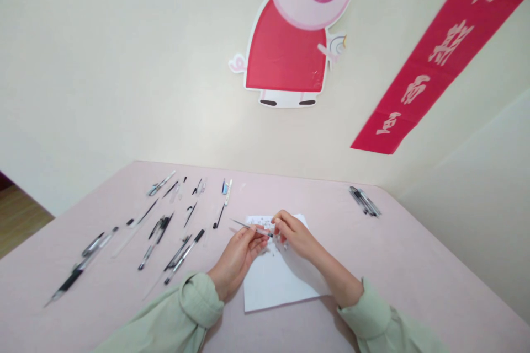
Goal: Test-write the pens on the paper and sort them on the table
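Over a white sheet of paper (275, 287), my left hand (238, 253) is closed around a clear pen (260, 230). A thin dark refill-like length of it juts out to the left, and its dark end points right. Close to that end is my right hand (297, 236), fingers curled and pinched together; whatever they hold is too small to make out. Tiny loose pieces (273, 251) lie scattered on the paper beneath both hands, partly covered by them.
Several pens and pen parts (157, 240) are spread across the left of the pink table (414, 287). A bundle of pens (364, 202) lies at the back right. Behind the table, the wall carries a cartoon pig cutout (287, 49) and a red banner (439, 60).
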A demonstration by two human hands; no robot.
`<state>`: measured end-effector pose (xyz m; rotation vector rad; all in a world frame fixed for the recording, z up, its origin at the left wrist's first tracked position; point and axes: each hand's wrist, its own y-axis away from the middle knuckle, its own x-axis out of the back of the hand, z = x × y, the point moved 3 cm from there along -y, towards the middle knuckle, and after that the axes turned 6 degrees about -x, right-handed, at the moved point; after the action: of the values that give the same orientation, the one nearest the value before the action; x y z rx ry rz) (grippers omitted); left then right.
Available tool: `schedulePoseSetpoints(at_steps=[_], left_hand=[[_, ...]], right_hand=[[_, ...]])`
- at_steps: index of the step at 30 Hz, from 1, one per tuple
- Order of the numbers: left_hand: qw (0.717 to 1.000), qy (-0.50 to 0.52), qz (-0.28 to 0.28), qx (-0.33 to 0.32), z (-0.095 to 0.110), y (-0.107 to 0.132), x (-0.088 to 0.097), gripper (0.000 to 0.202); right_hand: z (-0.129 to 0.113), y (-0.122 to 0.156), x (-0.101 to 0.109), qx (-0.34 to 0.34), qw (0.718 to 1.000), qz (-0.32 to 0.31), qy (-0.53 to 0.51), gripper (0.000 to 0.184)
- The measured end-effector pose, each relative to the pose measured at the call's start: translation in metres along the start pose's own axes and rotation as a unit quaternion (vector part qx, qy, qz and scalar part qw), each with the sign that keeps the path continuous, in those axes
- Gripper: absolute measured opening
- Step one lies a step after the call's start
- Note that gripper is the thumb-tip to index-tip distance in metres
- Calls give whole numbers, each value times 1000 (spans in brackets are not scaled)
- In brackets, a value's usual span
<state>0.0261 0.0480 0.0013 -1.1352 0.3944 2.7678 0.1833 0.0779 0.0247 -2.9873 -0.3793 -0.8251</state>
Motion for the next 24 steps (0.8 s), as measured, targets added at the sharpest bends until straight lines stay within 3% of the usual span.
schedulePoseSetpoints(at_steps=[2,5,12,18,24], left_hand=[[1000,-4,7,3,-1,0,1,17],[1000,-14,4,6,-2,-1,2,21],[1000,-20,-13,7,-1,2,0,30],[1000,-6,-18,14,1,1,-2,27],[999,-9,-27,23,3,1,-2,25]], right_hand=[[-4,-20,10,15,996,18,81,15],[-16,-58,12,54,975,42,210,26],[-44,-125,-28,61,925,37,373,34],[-41,-135,-37,47,917,43,393,24],[-24,-116,-11,32,925,74,370,14]])
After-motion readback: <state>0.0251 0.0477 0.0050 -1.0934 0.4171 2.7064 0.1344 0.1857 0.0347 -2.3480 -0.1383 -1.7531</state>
